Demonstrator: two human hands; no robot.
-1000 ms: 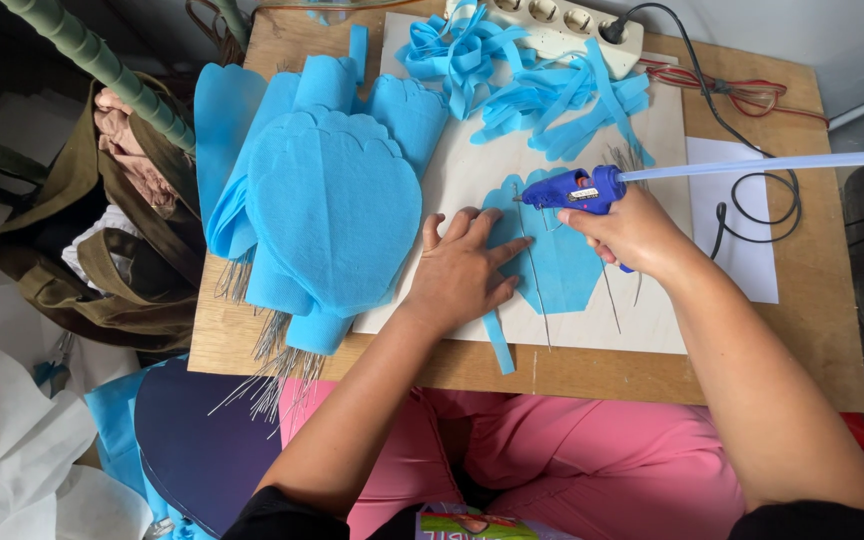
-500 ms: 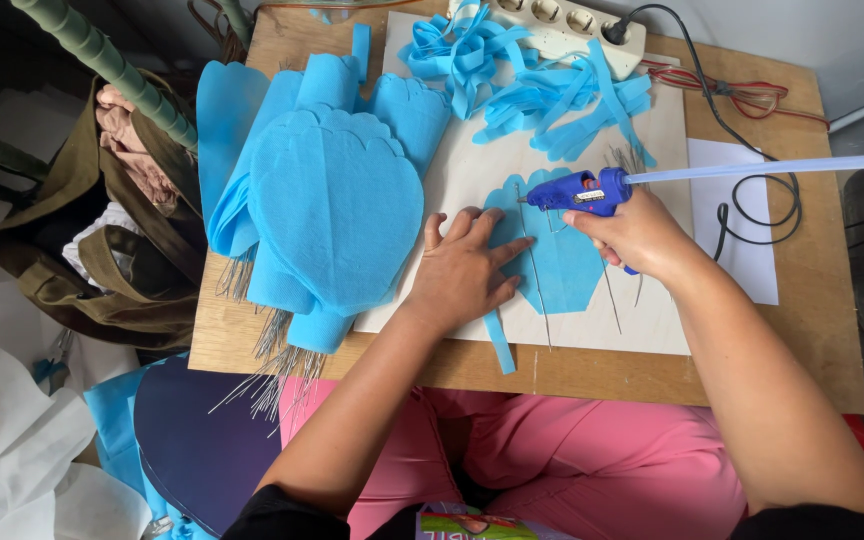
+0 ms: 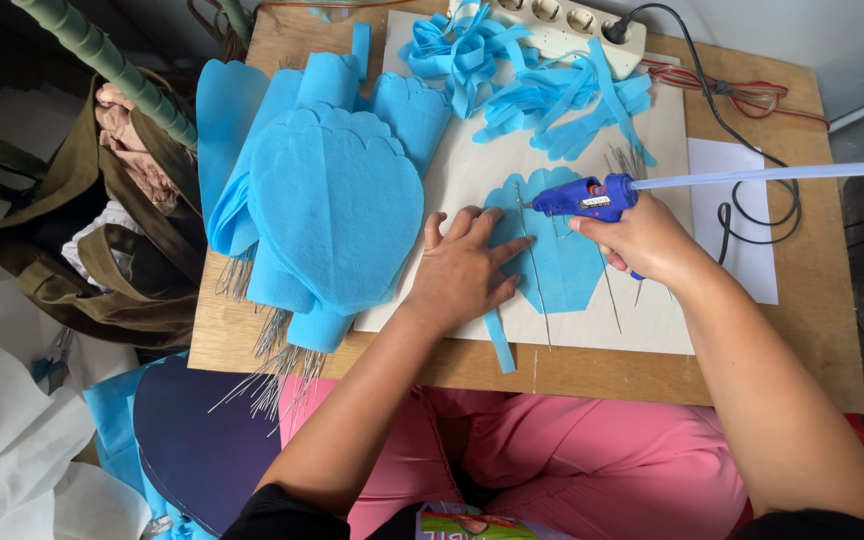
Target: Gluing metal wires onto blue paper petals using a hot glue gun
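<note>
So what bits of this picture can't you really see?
- Head view: part of the blue paper petal lies under the left hand.
- The glue gun handle is hidden inside the right hand.
- The glue stick runs off the right edge.
- The power strip is cut by the top edge.
- Lower petals in the petal stack are covered by the top one.

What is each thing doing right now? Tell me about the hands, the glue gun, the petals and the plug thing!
left hand: flat, pressing the blue petal.
right hand: gripping the glue gun.
glue gun: held, nozzle at the petal, glue stick poking out the back.
blue petal: lying flat on the board, a wire across it.
petal stack: piled up, wires sticking out below.
strips: tangled in a heap.
power strip: one cord plugged in.
</note>
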